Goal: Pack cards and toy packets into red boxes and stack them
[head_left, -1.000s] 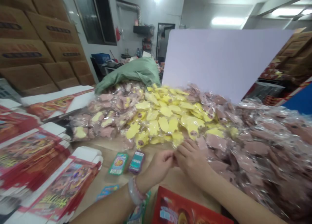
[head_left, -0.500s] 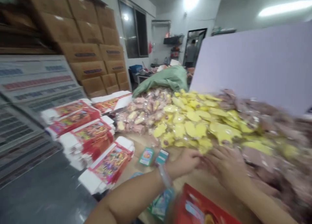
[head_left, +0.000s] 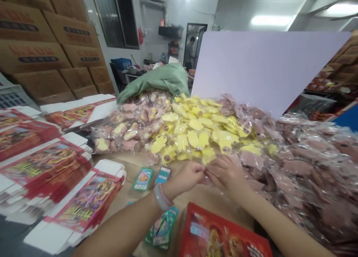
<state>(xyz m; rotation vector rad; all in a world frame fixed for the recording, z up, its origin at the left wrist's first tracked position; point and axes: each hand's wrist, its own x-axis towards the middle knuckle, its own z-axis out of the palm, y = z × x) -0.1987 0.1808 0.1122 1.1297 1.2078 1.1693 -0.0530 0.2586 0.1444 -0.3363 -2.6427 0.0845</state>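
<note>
My left hand (head_left: 188,179) and my right hand (head_left: 227,178) meet in front of the yellow pile, fingertips touching. The left fingers are closed in a pinch, while those of the right are bent toward them. Something small, perhaps with clear wrap, shows faintly between them; what it is stays hidden. Just beyond lie yellow figures in clear bags (head_left: 192,137). Below the hands is a red printed box (head_left: 223,232). Left of my wrist are small green card packs (head_left: 143,178) and a dark teal pack (head_left: 163,175); more green packs (head_left: 162,227) lie under my forearm.
Flattened red-and-white cartons (head_left: 84,197) are stacked at left. Pink bagged pieces (head_left: 302,175) heap up at right, with pink and cream ones (head_left: 125,126) beside a green sack (head_left: 156,80). A pale lilac board (head_left: 251,70) stands behind. Brown boxes (head_left: 36,55) rise at left; a person (head_left: 189,52) is in the doorway.
My view has swung to the right and become sharper, so the table things appear farther left. Both hands remain together at about the same place by the yellow pile.
</note>
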